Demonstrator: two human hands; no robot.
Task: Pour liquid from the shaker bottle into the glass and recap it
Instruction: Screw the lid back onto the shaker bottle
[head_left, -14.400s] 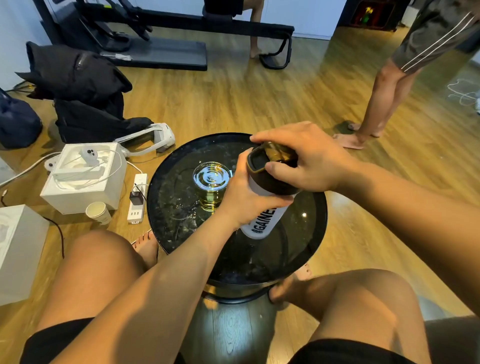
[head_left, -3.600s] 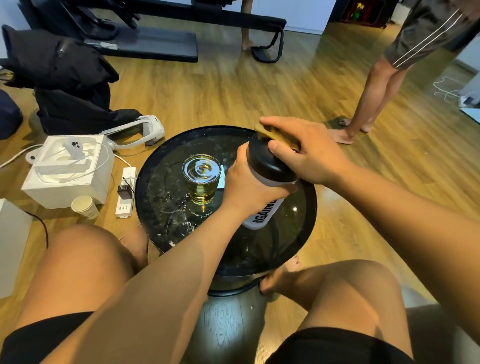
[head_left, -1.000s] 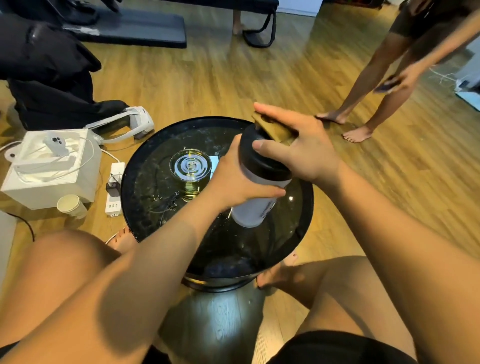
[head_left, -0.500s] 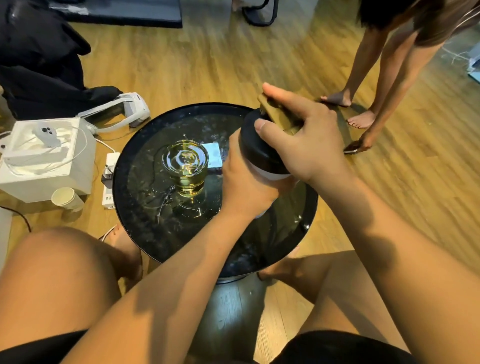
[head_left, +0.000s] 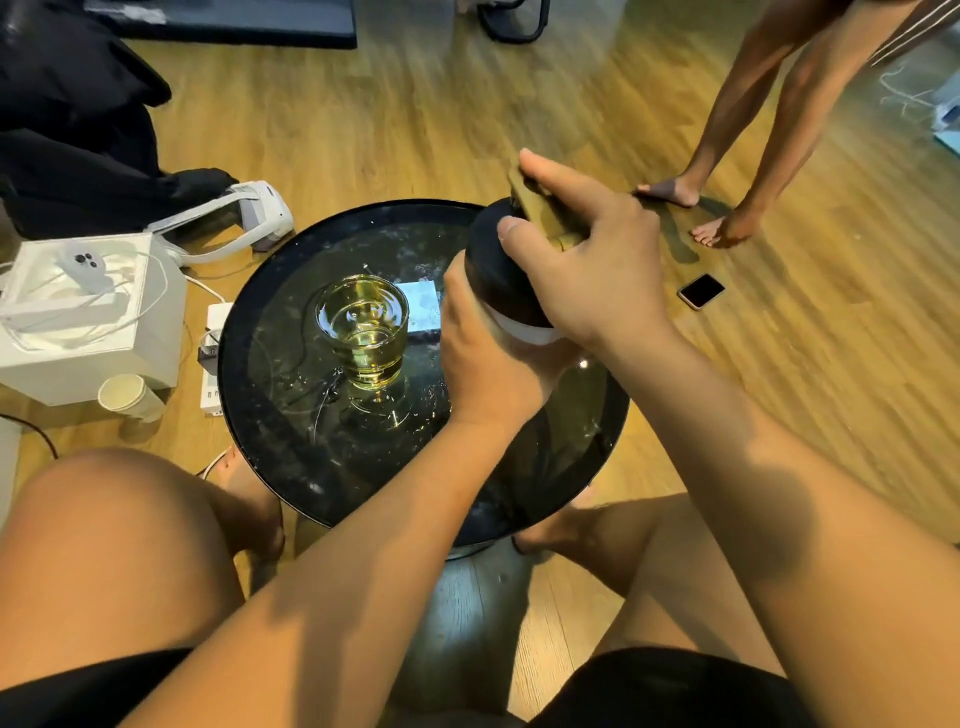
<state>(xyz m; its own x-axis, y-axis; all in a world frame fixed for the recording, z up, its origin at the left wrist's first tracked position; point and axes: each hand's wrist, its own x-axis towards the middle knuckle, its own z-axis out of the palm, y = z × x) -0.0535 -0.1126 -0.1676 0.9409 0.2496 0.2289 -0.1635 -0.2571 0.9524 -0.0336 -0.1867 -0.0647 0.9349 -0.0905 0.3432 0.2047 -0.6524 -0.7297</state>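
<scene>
A white shaker bottle (head_left: 524, 330) with a black lid (head_left: 493, 270) stands above the right half of a round black glass table (head_left: 270, 415). My left hand (head_left: 483, 358) is wrapped around the bottle's body and hides most of it. My right hand (head_left: 587, 260) grips the lid from above, fingers on its gold flip cap (head_left: 535, 202). A clear glass (head_left: 366, 332) holding yellow liquid stands upright at the table's middle, just left of my left hand and apart from it.
On the floor to the left lie a white box (head_left: 88, 322), a paper cup (head_left: 127, 397), a power strip (head_left: 213, 358), a white headset (head_left: 234, 218) and dark clothing. Another person's bare legs (head_left: 737, 119) stand at the back right, with a phone (head_left: 701, 291) lying nearby. My knees flank the table.
The other person has straightened up and a phone now lies on the floor near their feet. The view has tilted a little; my hands keep the same hold on bottle and lid.
</scene>
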